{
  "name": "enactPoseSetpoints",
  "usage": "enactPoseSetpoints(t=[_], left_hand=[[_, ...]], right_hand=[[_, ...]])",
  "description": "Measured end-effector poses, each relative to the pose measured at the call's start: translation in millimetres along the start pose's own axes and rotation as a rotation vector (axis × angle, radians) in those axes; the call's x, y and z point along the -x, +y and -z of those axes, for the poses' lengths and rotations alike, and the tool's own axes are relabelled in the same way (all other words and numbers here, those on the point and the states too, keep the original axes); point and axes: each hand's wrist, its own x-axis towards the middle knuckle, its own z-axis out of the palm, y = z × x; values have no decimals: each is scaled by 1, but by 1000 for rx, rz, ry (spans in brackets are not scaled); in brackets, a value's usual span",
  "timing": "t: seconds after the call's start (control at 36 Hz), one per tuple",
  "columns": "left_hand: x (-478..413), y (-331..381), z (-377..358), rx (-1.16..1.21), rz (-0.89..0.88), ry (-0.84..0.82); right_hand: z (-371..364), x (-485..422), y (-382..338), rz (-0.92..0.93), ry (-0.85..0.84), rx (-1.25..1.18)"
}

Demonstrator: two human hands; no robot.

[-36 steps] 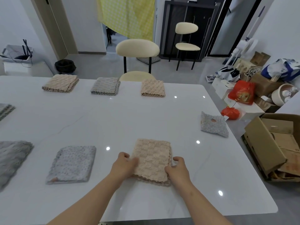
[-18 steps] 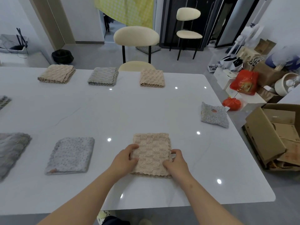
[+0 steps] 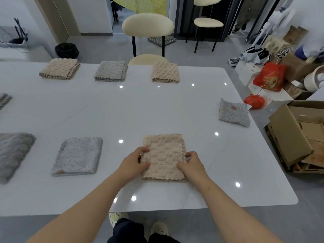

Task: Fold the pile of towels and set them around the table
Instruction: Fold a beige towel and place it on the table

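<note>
A folded beige towel (image 3: 164, 153) lies flat on the white table (image 3: 157, 109) near its front edge. My left hand (image 3: 134, 163) grips the towel's left edge, thumb on top. My right hand (image 3: 192, 164) grips its right edge the same way. Other folded towels sit around the table: a speckled grey one (image 3: 78, 156) to the left, a plain grey one (image 3: 12, 153) at the far left, another speckled grey one (image 3: 234, 112) at the right edge, and along the back a beige (image 3: 60, 68), a grey (image 3: 111, 71) and a beige (image 3: 165, 72).
A cream chair (image 3: 148, 26) stands behind the table's far side, a second one (image 3: 207, 21) further back. An open cardboard box (image 3: 296, 135), red bags (image 3: 270, 77) and clutter fill the floor on the right. Part of another towel (image 3: 4, 100) shows at the left edge.
The beige towel has slid a little away from the table's front edge under both hands. The camera has tilted down, so my feet now show.
</note>
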Motion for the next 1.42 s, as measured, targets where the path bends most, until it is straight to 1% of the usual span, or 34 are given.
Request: enactPoseSetpoints(t=[0.19, 0.31, 0.5, 0.61, 0.69, 0.78, 0.92, 1.0, 1.14, 1.33, 1.42], left_hand=[[0, -2, 0, 12, 15, -4], [0, -3, 0, -19, 3, -7], [-3, -1, -3, -130, -33, 84], [-7, 3, -1, -216, -103, 212], [-16, 8, 4, -313, -185, 262], [-26, 18, 8, -394, -265, 246], [-40, 37, 10, -515, -363, 196], [-47, 46, 8, -572, -395, 187], [-55, 60, -3, -635, -380, 181], [-71, 78, -42, -623, -307, 296], [-73, 92, -62, -605, -216, 360]], right_hand=[[1, 0, 1, 0, -16, 31], [1, 0, 1, -6, -23, 38], [-3, 0, 4, 0, 24, 15], [-5, -1, 2, 15, 103, 38], [-4, -6, -1, 30, 187, 83], [0, -8, -7, 58, 249, 156], [9, -16, -20, 117, 253, 301], [15, -23, -24, 153, 238, 372], [30, -39, -28, 253, 177, 511], [70, -78, -32, 396, -12, 685], [93, -96, -28, 453, -128, 732]])
